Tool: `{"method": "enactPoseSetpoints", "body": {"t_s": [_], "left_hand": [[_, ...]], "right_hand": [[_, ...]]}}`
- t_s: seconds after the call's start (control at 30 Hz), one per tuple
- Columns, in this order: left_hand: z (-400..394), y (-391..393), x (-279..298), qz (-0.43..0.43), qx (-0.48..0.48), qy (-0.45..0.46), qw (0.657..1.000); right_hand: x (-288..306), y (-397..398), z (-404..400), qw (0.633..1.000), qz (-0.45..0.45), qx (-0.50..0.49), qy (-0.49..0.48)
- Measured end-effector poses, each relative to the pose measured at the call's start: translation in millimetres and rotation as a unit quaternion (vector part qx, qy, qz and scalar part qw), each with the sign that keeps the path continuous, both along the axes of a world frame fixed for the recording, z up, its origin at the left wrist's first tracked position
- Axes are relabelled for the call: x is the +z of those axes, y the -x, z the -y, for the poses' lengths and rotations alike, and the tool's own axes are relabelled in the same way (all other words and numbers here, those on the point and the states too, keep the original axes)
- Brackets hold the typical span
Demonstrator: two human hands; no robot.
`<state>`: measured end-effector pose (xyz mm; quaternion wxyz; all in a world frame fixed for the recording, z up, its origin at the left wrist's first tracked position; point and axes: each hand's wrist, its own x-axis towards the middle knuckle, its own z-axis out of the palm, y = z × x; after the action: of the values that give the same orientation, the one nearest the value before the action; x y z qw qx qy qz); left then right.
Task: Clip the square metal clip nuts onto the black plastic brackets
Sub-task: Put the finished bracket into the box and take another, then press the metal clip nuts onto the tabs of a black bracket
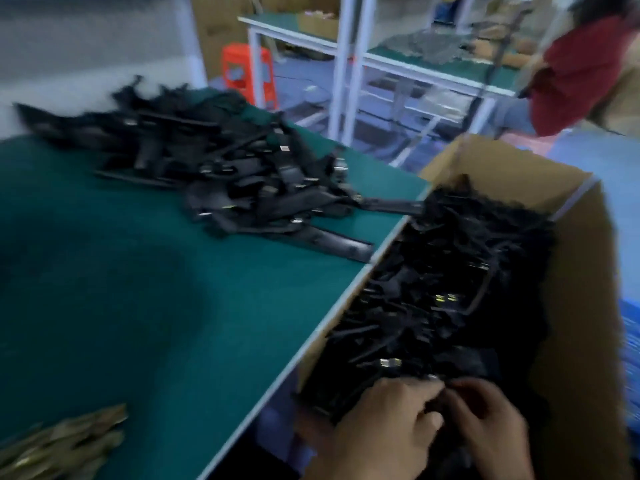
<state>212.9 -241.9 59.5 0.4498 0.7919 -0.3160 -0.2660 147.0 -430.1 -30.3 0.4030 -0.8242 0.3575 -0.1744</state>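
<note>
The frame is blurred. Both hands are low in the cardboard box (585, 306) that is full of black plastic brackets (450, 289). My left hand (384, 427) and my right hand (491, 420) meet over one black bracket (343, 398) at the box's near end, with fingers curled round it. A metal clip nut (390, 363) glints on a bracket just above my fingers. Another heap of black brackets (214, 164) with clips lies on the green table. A pile of loose metal clip nuts (59, 445) sits at the table's near left corner.
The green table (138, 271) has a pale edge that runs along the box. Behind stand white-framed workbenches (346, 46), an orange stool (247, 74) and a person in a red top (581, 71). A blue crate (632, 341) shows at the far right.
</note>
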Motion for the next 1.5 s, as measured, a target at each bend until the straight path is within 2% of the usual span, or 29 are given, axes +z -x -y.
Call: {"method": "enactPoseSetpoints", "body": {"t_s": [0.07, 0.13, 0.23, 0.33, 0.4, 0.43, 0.5, 0.6, 0.8, 0.93, 1.0, 1.07, 1.13, 1.2, 1.27, 1.33, 1.4, 1.47, 1.5], "left_hand": [[-57, -19, 23, -0.005, 0.066, 0.094, 0.993], [-123, -37, 47, 0.005, 0.165, 0.191, 0.968], [-223, -66, 72, 0.108, 0.374, 0.271, 0.881], [-316, -87, 68, 0.198, 0.554, 0.246, 0.77], [-361, -89, 48, 0.226, 0.639, 0.212, 0.704], [-378, -88, 36, 0.228, 0.665, 0.2, 0.682], [-400, -84, 16, 0.23, 0.698, 0.172, 0.656], [-416, -85, 6, 0.236, 0.715, 0.139, 0.643], [-417, -92, 5, 0.193, 0.748, 0.147, 0.618], [-413, -92, 5, 0.196, 0.735, 0.164, 0.628], [-413, -92, 5, 0.198, 0.729, 0.167, 0.634], [-413, -91, 4, 0.204, 0.726, 0.175, 0.633], [-414, -90, 4, 0.202, 0.721, 0.21, 0.629], [-412, -88, 7, 0.185, 0.709, 0.282, 0.62], [-411, -88, 10, 0.159, 0.695, 0.35, 0.608], [-411, -88, 12, 0.096, 0.664, 0.433, 0.602], [-415, -87, 15, -0.015, 0.6, 0.514, 0.613], [-422, -82, 19, -0.106, 0.512, 0.569, 0.635], [-426, -79, 22, -0.125, 0.471, 0.597, 0.638]], "right_hand": [[20, -23, -29, 0.996, 0.075, 0.049, 0.025], [47, -48, -73, 0.981, 0.149, 0.122, 0.009], [84, -80, -150, 0.934, 0.214, 0.283, -0.033], [121, -111, -231, 0.842, 0.245, 0.48, -0.017], [134, -136, -277, 0.778, 0.226, 0.586, -0.03], [137, -150, -298, 0.755, 0.2, 0.621, -0.056], [138, -182, -340, 0.739, 0.149, 0.652, -0.084], [139, -227, -405, 0.741, 0.118, 0.658, -0.066], [124, -292, -493, 0.81, 0.064, 0.583, 0.0], [128, -304, -516, 0.789, -0.016, 0.612, 0.039], [130, -303, -519, 0.791, -0.04, 0.611, 0.004], [130, -298, -516, 0.805, 0.017, 0.591, -0.045], [127, -289, -509, 0.811, 0.134, 0.569, -0.028], [123, -276, -500, 0.796, 0.25, 0.551, 0.022], [118, -265, -491, 0.775, 0.329, 0.538, 0.049], [111, -261, -483, 0.749, 0.389, 0.531, 0.076], [100, -256, -476, 0.716, 0.433, 0.538, 0.104], [92, -251, -469, 0.685, 0.434, 0.579, 0.083], [91, -250, -466, 0.676, 0.423, 0.6, 0.059]]}}
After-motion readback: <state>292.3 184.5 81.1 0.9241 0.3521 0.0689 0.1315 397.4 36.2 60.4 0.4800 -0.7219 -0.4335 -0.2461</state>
